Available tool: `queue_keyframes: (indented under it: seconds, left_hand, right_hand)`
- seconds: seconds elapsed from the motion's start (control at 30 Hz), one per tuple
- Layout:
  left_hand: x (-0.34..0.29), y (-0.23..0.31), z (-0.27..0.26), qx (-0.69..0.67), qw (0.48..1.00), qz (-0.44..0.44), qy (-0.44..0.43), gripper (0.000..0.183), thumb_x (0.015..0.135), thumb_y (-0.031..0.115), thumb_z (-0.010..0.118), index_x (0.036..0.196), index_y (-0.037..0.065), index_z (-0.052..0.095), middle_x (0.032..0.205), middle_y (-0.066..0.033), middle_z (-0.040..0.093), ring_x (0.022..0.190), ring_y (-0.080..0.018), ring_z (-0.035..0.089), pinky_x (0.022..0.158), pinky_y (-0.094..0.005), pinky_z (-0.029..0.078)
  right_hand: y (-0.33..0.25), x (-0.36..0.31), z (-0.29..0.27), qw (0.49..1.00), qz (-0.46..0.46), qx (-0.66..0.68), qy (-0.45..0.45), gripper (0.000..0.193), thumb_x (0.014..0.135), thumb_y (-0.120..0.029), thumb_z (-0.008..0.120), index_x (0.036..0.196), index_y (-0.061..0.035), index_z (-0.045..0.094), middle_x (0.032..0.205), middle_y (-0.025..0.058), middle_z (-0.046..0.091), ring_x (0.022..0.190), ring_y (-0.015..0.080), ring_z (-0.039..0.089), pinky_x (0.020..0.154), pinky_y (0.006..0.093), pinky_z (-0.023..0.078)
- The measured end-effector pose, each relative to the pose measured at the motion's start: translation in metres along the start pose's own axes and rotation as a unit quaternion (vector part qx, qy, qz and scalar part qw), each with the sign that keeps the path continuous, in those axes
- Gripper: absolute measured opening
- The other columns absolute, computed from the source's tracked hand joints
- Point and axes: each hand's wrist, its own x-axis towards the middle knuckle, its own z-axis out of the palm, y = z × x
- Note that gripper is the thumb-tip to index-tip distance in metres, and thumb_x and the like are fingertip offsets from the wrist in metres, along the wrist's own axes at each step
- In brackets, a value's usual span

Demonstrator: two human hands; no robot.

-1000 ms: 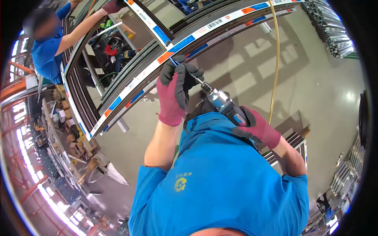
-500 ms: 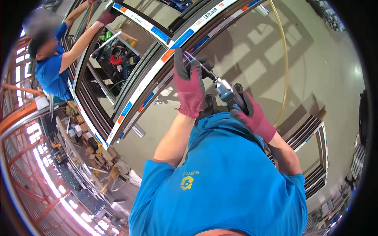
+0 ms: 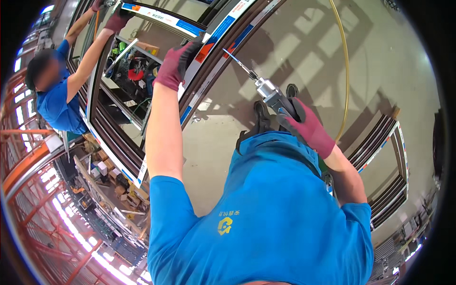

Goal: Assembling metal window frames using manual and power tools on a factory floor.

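My right hand (image 3: 309,124), in a maroon glove with dark fingers, grips a cordless drill (image 3: 275,97). Its long, thin bit (image 3: 241,65) points up and left. The bit's tip lies over the outer side of a large dark metal frame (image 3: 222,31) faced with white, blue and orange tape; whether they touch I cannot tell. My left hand (image 3: 175,64), gloved alike, is closed on the frame near its crossbar joint, with the fingertips partly hidden. At the far left, another person's gloved hand (image 3: 118,21) rests on the same frame's far corner.
A co-worker in blue (image 3: 59,99) stands beyond the frame at the left. Tools and a red item (image 3: 136,74) lie under it. A yellow hose (image 3: 346,71) curves over the floor at right. Further frames (image 3: 380,166) lie right of me; boxes (image 3: 121,190) are piled at lower left.
My left hand has moved left from beside the drill bit onto the frame. The drill stays in my right hand, its bit now fully in sight. The view has shifted slightly.
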Motion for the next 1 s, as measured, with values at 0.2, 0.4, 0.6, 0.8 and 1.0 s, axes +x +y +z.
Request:
queue_keyframes:
  seconds: [0.2, 0.4, 0.6, 0.8, 1.0]
  left_hand:
    - [0.003, 0.006, 0.007, 0.206, 0.978, -0.013, 0.035, 0.049, 0.087, 0.038, 0.088, 0.120, 0.003, 0.078, 0.107, -0.0071, 0.078, 0.094, -0.0167, 0.071, 0.088, -0.0311, 0.055]
    - [0.002, 0.010, 0.027, 0.103, 0.989, -0.016, 0.104, 0.062, 0.073, 0.041, 0.097, 0.106, -0.007, 0.076, 0.099, -0.0109, 0.073, 0.086, -0.0170, 0.068, 0.078, -0.0328, 0.055]
    - [0.000, 0.014, 0.030, 0.116, 0.990, 0.003, 0.083, 0.042, 0.084, 0.031, 0.089, 0.113, 0.002, 0.080, 0.103, -0.0059, 0.077, 0.089, -0.0145, 0.070, 0.082, -0.0311, 0.054]
    - [0.000, 0.008, 0.029, 0.067, 0.994, 0.006, 0.083, 0.033, 0.088, 0.026, 0.087, 0.111, 0.003, 0.080, 0.103, -0.0047, 0.078, 0.087, -0.0140, 0.071, 0.079, -0.0298, 0.056]
    - [-0.003, 0.013, 0.034, 0.116, 0.989, 0.008, 0.097, 0.033, 0.088, 0.026, 0.087, 0.112, 0.004, 0.080, 0.102, -0.0038, 0.078, 0.087, -0.0134, 0.071, 0.080, -0.0301, 0.055]
  right_hand:
    - [0.013, 0.018, 0.010, 1.000, -0.019, 0.007, 0.016, 0.044, 0.098, -0.031, 0.075, 0.128, -0.0028, 0.060, 0.100, 0.0078, 0.063, 0.096, 0.0161, 0.058, 0.086, 0.0353, 0.050]
    - [0.007, 0.027, -0.002, 1.000, 0.018, 0.014, -0.005, 0.039, 0.098, -0.033, 0.074, 0.118, -0.0027, 0.060, 0.098, 0.0094, 0.062, 0.091, 0.0161, 0.055, 0.084, 0.0354, 0.049]
    - [0.027, 0.043, -0.002, 0.999, -0.019, -0.030, -0.007, 0.042, 0.098, -0.034, 0.073, 0.121, -0.0016, 0.059, 0.099, 0.0163, 0.066, 0.091, 0.0226, 0.062, 0.085, 0.0377, 0.050]
    - [0.025, 0.049, 0.000, 0.999, 0.001, -0.036, -0.005, 0.046, 0.098, -0.033, 0.072, 0.125, 0.0017, 0.057, 0.106, 0.0234, 0.071, 0.097, 0.0298, 0.068, 0.089, 0.0407, 0.052]
    - [0.018, 0.051, -0.002, 0.999, 0.009, -0.030, -0.008, 0.049, 0.099, -0.032, 0.071, 0.130, 0.0022, 0.056, 0.109, 0.0242, 0.071, 0.100, 0.0314, 0.069, 0.091, 0.0406, 0.052]
